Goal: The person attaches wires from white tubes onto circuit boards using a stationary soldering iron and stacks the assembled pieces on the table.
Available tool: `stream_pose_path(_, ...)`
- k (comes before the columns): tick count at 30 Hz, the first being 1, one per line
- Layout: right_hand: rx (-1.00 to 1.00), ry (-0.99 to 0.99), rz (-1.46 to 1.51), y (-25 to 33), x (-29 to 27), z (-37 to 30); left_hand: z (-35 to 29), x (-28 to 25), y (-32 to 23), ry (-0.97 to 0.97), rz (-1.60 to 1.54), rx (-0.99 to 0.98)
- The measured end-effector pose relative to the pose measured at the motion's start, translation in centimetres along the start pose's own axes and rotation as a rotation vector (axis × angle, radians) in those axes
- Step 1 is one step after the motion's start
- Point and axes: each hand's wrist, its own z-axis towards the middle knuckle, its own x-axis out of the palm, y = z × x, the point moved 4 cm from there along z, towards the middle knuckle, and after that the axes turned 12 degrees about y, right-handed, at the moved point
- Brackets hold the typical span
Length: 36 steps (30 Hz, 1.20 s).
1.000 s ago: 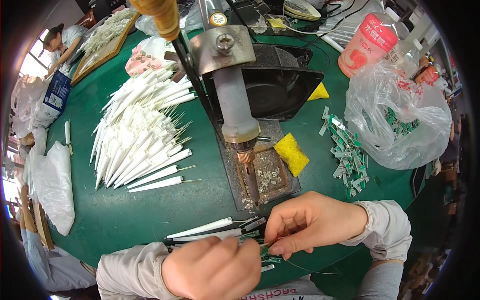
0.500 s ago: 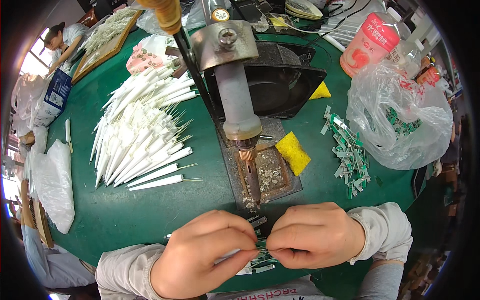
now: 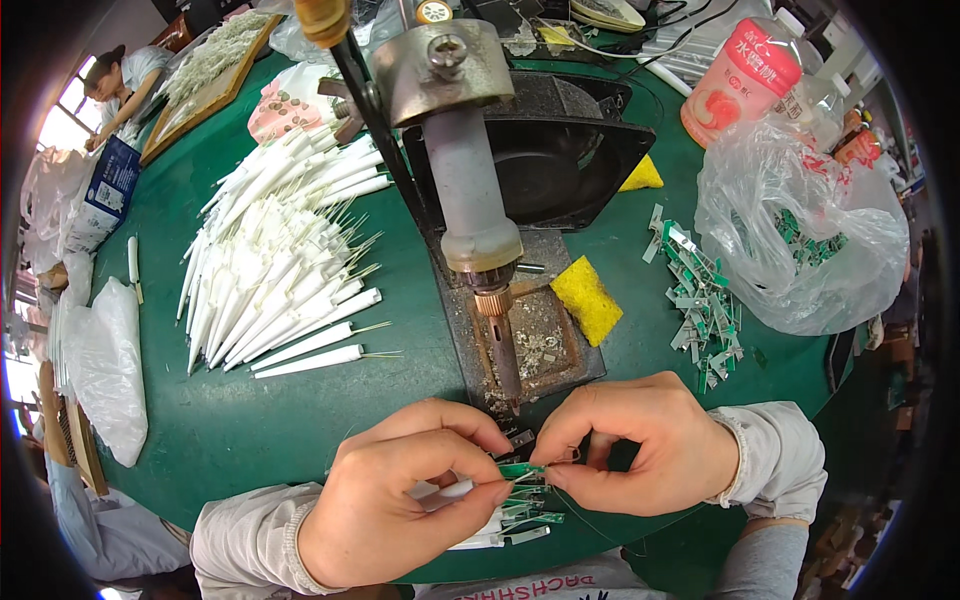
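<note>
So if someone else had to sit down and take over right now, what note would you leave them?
Left hand: pinching a white sleeved lead against a small green circuit board.
Right hand: pinching the same board from the other side, below the soldering iron tip.
Done: a big heap of white sleeved pieces lies at the left on the green table; a few lie under the hands.
Left: loose green boards at the right, more in the clear plastic bag.

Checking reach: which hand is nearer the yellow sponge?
Right. The right hand lies just below the yellow sponge; the left hand sits farther down and to its left.
</note>
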Motion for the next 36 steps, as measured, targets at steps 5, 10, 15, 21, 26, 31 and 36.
stream_pose_path(5,-0.036,-0.013,-0.018,-0.2,0.1,0.0,0.1,-0.1,0.0,0.021,0.002,-0.008)
stream_pose_path(10,-0.059,-0.022,-0.021,-0.3,0.2,0.0,0.0,0.1,-0.1,0.040,-0.007,-0.043)
stream_pose_path(15,-0.075,-0.024,-0.031,-0.2,0.2,0.0,-0.1,0.3,-0.2,0.035,-0.066,-0.084)
stream_pose_path(21,-0.080,-0.020,-0.029,-0.2,0.2,0.1,-0.2,0.3,0.0,0.041,-0.108,-0.117)
stream_pose_path(26,-0.077,-0.021,-0.011,-0.3,0.2,0.1,-0.3,0.4,-0.1,0.051,-0.082,-0.105)
stream_pose_path(31,-0.074,-0.017,-0.010,-0.3,-0.1,0.2,-0.3,0.5,0.6,0.004,-0.321,-0.098)
stream_pose_path(36,-0.077,-0.035,-0.037,-0.1,-0.5,0.2,0.1,0.3,1.3,0.022,-0.296,-0.043)
